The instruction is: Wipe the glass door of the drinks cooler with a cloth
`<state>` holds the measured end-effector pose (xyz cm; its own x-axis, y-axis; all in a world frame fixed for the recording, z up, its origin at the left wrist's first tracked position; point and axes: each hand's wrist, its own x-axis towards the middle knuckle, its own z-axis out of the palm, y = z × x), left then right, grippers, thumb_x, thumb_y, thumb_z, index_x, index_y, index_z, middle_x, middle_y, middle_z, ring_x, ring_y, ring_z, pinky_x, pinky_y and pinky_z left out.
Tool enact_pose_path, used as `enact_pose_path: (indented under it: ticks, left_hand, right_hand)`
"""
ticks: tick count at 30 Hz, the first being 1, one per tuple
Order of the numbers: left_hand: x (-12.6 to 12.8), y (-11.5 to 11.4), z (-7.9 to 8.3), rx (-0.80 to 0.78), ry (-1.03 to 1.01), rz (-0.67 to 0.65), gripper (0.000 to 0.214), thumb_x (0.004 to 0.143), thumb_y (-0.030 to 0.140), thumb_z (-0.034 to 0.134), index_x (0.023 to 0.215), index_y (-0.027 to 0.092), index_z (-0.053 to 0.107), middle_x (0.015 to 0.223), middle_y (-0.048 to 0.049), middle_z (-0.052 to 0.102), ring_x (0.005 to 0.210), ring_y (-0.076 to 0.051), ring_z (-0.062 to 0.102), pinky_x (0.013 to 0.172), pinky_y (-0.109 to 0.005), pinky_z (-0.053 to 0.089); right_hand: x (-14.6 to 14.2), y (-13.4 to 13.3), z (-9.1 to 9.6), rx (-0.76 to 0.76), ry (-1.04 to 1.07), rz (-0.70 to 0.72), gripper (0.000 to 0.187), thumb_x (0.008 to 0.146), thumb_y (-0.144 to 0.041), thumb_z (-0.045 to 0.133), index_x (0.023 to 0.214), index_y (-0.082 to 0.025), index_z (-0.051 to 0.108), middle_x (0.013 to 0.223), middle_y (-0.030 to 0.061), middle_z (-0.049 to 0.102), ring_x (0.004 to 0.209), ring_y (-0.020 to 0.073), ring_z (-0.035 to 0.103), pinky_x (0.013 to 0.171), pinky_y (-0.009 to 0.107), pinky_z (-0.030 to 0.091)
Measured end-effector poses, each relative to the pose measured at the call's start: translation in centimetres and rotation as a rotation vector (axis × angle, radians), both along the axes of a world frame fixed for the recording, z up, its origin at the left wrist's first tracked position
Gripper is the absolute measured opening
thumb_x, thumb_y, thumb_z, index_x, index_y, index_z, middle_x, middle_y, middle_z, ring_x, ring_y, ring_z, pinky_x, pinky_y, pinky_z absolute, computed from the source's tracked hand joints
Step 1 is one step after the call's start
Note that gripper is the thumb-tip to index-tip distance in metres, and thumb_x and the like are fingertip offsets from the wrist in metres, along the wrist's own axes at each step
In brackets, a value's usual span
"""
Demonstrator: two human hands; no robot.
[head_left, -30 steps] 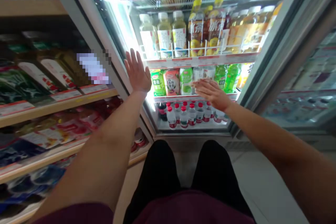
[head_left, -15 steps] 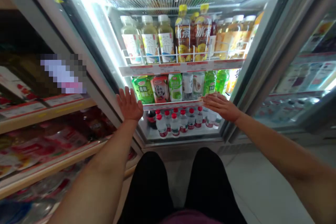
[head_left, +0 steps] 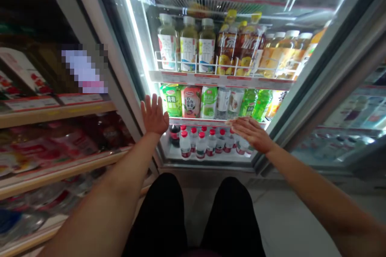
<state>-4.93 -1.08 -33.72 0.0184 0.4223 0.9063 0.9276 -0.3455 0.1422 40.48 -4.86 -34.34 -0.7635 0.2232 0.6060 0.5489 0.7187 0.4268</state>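
So, biggest thing in view is the drinks cooler [head_left: 316,68], which fills the middle and right of the frame, lit up inside. Its glass door [head_left: 271,4] runs from the top edge down to just above the floor [head_left: 286,217]. Along the left side are wooden shelves [head_left: 60,112] with blurry packaged goods. At the bottom centre you get the person's legs in black trousers [head_left: 163,217], knees apart, right up close to the cooler.

Inside, the upper rack has pale green tea bottles [head_left: 188,44] next to brown iced tea bottles [head_left: 238,48]. The row below has green drink bottles [head_left: 171,100], and the bottom row is small red-capped bottles [head_left: 200,144].

Both hands are on the glass door, low in the frame's middle. The left hand [head_left: 154,115] is open, fingers spread and pointing up, palm flat by the door's left edge. The right hand [head_left: 251,133] is open too, lying flat with fingers together and pointing left, over the lower shelf edge. Something pale peeks out under its fingertips, can't tell what.
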Motion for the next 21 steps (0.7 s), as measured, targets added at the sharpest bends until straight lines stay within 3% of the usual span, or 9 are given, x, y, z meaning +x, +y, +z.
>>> enact_pose_path:
  ticks: [2,4,9,15,21]
  left_hand:
    - [0.0,0.0,-0.1,-0.01,0.017,0.008,0.073,0.099,0.057,0.03,0.16,0.016,0.033,0.163,-0.0152,0.031,0.156,-0.029,0.003,0.127,-0.055,-0.006]
    - [0.0,0.0,-0.1,-0.014,0.024,0.007,0.074,0.099,0.057,0.029,0.159,0.015,0.033,0.163,-0.0156,0.031,0.156,-0.029,0.003,0.127,-0.054,-0.006]
    - [0.3,-0.2,0.1,0.003,0.007,0.004,0.071,0.099,0.056,0.031,0.156,0.015,0.04,0.16,-0.0146,0.039,0.156,-0.027,0.004,0.128,-0.051,-0.005]
    - [0.4,-0.5,0.2,-0.006,0.008,-0.005,0.068,0.099,0.052,0.033,0.154,0.013,0.044,0.158,-0.0152,0.04,0.156,-0.026,0.004,0.128,-0.051,-0.004]
    - [0.3,-0.4,-0.1,-0.004,0.01,-0.014,0.065,0.101,0.052,0.032,0.156,0.018,0.041,0.16,-0.0117,0.039,0.156,-0.025,0.004,0.129,-0.051,-0.003]
  right_hand:
    - [-1.1,0.2,0.8,0.06,0.132,-0.064,0.053,0.102,-0.011,0.047,0.15,-0.032,0.048,0.147,0.0017,0.056,0.146,0.0206,0.044,0.123,0.045,0.037]
    - [-2.6,0.1,0.4,0.095,0.197,-0.079,0.053,0.101,-0.01,0.048,0.15,-0.032,0.048,0.146,0.002,0.057,0.145,0.022,0.045,0.122,0.047,0.037]
    - [-6.7,-0.5,-2.0,0.02,0.074,0.043,0.052,0.1,-0.006,0.04,0.144,-0.028,0.055,0.143,0.0012,0.06,0.14,0.02,0.052,0.113,0.043,0.047]
    - [-11.0,0.2,0.0,0.056,0.146,0.076,0.048,0.101,-0.008,0.045,0.146,-0.023,0.052,0.147,0.0035,0.057,0.144,0.0205,0.046,0.121,0.044,0.037]
    - [-17.2,0.6,-1.5,0.032,0.146,0.141,0.039,0.103,-0.013,0.045,0.138,-0.02,0.061,0.143,0.0044,0.06,0.14,0.0201,0.052,0.117,0.041,0.044]
